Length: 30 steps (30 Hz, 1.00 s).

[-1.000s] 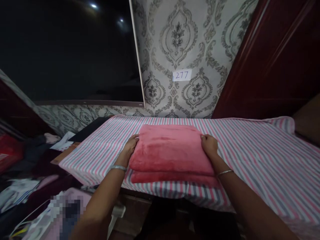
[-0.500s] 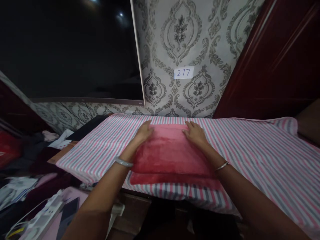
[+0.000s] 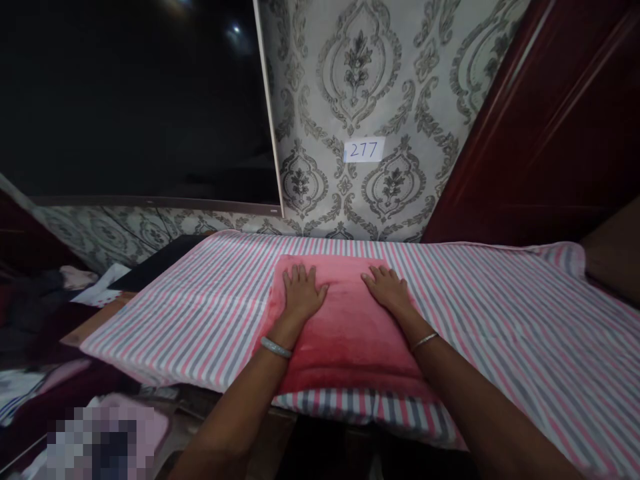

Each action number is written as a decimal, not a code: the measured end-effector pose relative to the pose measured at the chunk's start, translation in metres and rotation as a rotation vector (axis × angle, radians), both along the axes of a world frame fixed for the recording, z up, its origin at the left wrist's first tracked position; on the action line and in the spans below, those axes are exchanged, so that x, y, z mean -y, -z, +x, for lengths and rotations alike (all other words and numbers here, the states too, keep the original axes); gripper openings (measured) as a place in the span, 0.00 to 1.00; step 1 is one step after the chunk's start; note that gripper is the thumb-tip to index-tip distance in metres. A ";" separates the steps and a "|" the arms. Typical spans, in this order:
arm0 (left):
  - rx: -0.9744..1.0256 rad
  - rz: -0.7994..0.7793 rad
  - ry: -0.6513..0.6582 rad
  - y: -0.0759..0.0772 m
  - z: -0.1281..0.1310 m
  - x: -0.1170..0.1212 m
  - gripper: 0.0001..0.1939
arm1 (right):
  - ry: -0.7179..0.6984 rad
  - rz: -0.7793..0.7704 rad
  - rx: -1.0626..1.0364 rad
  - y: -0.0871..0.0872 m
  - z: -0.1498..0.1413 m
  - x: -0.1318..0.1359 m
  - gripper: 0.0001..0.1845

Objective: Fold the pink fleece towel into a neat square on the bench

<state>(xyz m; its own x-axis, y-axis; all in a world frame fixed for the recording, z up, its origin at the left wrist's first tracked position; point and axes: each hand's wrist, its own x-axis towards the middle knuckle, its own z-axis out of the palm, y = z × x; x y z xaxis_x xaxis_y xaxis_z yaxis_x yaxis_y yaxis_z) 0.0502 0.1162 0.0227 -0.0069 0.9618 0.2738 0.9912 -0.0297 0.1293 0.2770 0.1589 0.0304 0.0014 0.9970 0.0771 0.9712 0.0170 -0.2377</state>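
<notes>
A folded pink-red plush cloth (image 3: 345, 333) lies on a striped sheet (image 3: 200, 307) in pink, grey and white. On the upper left part of the plush cloth rests my left hand (image 3: 303, 293), palm down with its fingers spread. My right hand (image 3: 393, 290) lies flat at the cloth's upper right, fingers also apart. Neither hand grips the cloth. Its folded near edge sits close to the front edge of the sheet. Each wrist wears a bangle.
A large dark TV screen (image 3: 140, 107) hangs over the left side. Patterned wallpaper behind carries a paper label (image 3: 364, 149) reading 277. A dark red wooden panel (image 3: 540, 133) stands at right. Clothes (image 3: 30, 393) and a blurred-out pink item (image 3: 155, 420) are at lower left.
Both hands have shifted from the cloth's side edges onto its top and now lie flat. The cloth looks flatter and more spread out toward the left. The view has moved slightly.
</notes>
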 end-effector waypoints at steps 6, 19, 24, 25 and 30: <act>0.013 0.024 0.012 -0.001 0.002 0.002 0.36 | -0.107 0.109 -0.006 -0.034 -0.037 -0.016 0.30; 0.074 0.032 -0.034 -0.012 -0.005 0.008 0.32 | -0.007 0.103 -0.003 0.009 -0.030 -0.010 0.27; 0.016 -0.011 -0.115 -0.015 -0.008 0.008 0.32 | 0.027 0.131 -0.030 0.009 -0.028 -0.009 0.26; -0.004 -0.023 -0.114 -0.015 -0.008 0.008 0.32 | 0.033 0.139 -0.030 0.009 -0.027 -0.008 0.26; -0.073 -0.021 -0.100 -0.014 -0.008 0.005 0.32 | 0.028 0.145 -0.036 0.010 -0.022 -0.008 0.26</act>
<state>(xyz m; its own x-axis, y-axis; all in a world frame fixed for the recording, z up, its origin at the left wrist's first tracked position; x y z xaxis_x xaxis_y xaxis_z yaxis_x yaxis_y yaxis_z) 0.0421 0.1108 0.0367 -0.0839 0.9628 0.2570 0.9958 0.0718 0.0561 0.2546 0.1665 0.0206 0.0341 0.9751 0.2193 0.9626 0.0269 -0.2695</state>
